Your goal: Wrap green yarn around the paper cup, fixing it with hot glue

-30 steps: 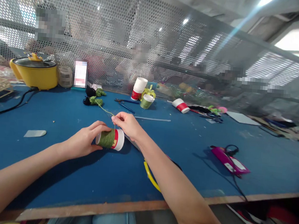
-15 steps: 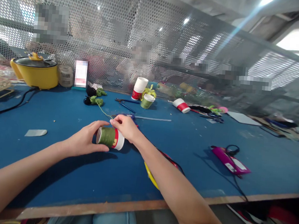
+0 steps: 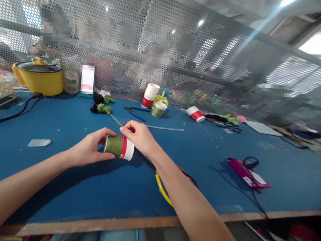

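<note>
My left hand (image 3: 92, 149) grips a paper cup (image 3: 128, 149) lying sideways above the blue table, its thumb below and fingers over the top. Green yarn is wound around much of the cup, leaving a red band and a white end bare. Just above the cup, my right hand (image 3: 138, 135) pinches a strand of green yarn (image 3: 114, 119) between thumb and fingertips. That strand runs taut back to a small green yarn ball (image 3: 104, 109), which lies beside black yarn (image 3: 94, 108).
Pliers (image 3: 137, 108), stacked paper cups (image 3: 151, 93) and a green-wrapped cup (image 3: 158, 109) stand or lie behind my hands. A yellow pot (image 3: 40, 80) and a phone (image 3: 87, 79) are at the back left. A purple packet with a cable (image 3: 247, 175) lies right.
The yarn strand has gone from slack to straight. My right hand has shifted slightly, still pinching it, and the cup has turned a little in my left hand.
</note>
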A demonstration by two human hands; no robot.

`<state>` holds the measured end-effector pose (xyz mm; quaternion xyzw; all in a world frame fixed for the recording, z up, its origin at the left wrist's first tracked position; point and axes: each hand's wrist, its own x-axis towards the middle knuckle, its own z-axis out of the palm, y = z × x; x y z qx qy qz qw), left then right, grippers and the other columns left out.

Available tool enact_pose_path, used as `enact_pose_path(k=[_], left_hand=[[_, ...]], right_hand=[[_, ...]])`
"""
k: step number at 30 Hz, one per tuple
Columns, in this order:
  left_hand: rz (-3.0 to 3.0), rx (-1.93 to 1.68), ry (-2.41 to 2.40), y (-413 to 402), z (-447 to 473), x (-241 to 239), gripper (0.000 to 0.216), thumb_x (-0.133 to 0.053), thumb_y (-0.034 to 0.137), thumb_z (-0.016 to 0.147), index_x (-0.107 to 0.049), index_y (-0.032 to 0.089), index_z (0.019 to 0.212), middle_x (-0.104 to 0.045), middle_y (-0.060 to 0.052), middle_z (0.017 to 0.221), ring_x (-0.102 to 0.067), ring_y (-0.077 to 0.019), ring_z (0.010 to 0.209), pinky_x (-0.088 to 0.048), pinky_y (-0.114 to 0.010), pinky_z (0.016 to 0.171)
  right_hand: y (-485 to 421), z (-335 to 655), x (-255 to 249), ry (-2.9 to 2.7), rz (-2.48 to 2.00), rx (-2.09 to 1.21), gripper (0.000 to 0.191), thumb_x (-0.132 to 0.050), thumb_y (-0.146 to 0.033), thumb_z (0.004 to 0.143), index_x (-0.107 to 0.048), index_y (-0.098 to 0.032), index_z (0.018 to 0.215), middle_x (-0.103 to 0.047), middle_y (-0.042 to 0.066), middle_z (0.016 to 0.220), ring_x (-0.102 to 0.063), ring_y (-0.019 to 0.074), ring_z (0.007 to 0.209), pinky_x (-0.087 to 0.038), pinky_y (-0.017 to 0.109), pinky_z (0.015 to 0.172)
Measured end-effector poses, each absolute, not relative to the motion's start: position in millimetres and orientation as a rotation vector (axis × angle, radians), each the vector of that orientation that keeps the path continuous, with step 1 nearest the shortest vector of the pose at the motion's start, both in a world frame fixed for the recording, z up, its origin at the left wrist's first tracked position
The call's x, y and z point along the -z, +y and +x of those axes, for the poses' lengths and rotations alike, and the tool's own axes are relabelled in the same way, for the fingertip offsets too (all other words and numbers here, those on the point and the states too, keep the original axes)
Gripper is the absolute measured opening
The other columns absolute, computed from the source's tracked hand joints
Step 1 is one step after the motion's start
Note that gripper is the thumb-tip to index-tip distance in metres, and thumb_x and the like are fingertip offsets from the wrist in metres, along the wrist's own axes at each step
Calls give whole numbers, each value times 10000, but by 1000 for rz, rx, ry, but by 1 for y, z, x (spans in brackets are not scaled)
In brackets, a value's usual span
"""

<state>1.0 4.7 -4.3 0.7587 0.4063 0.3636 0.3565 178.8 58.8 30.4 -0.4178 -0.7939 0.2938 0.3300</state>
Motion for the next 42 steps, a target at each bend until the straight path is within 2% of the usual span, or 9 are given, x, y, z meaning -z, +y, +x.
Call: enact_pose_path(k=[21, 26, 31, 36, 42], left_hand=[[2369, -972, 1026, 3, 0, -1, 421, -656, 255, 716, -442, 189, 1072, -522, -84, 1090, -520, -220, 998, -453, -366, 841], [2431, -913, 995, 0, 2, -4, 435, -645, 238, 728, -426, 199, 1102, -516, -75, 1072, -521, -210, 985, -459, -347, 834], [2482, -784, 988, -5, 4, -5, 580, -626, 183, 737, -354, 237, 1247, -459, -82, 1144, -504, -215, 1044, -450, -351, 884], [2529, -708, 960, -7, 7, -4, 577, -637, 158, 711, -390, 233, 1226, -415, -88, 1222, -454, -239, 1128, -411, -361, 948], [2467, -695, 1022, -6, 6, -6, 526, -631, 167, 693, -412, 205, 1169, -440, -82, 1141, -501, -217, 1036, -443, -348, 900]], right_hand=[[57, 180, -34, -2152, -1117, -722, 164, -556, -265, 738, -543, -142, 629, -531, -20, 591, -426, 87, 548, -333, 223, 549], [58, 180, -33, -2150, -1088, -849, 162, -566, -272, 730, -551, -137, 641, -540, -15, 605, -434, 85, 557, -343, 218, 546], [61, 177, -32, -2167, -1059, -982, 159, -573, -269, 723, -555, -134, 640, -545, -14, 610, -444, 84, 562, -363, 216, 547], [64, 173, -27, -2208, -1084, -1015, 131, -577, -246, 717, -574, -135, 647, -577, -7, 626, -477, 89, 574, -379, 222, 564], [76, 183, -35, -2015, -1128, -1062, 169, -520, -298, 769, -573, -143, 729, -607, 24, 678, -514, 92, 560, -405, 212, 514]])
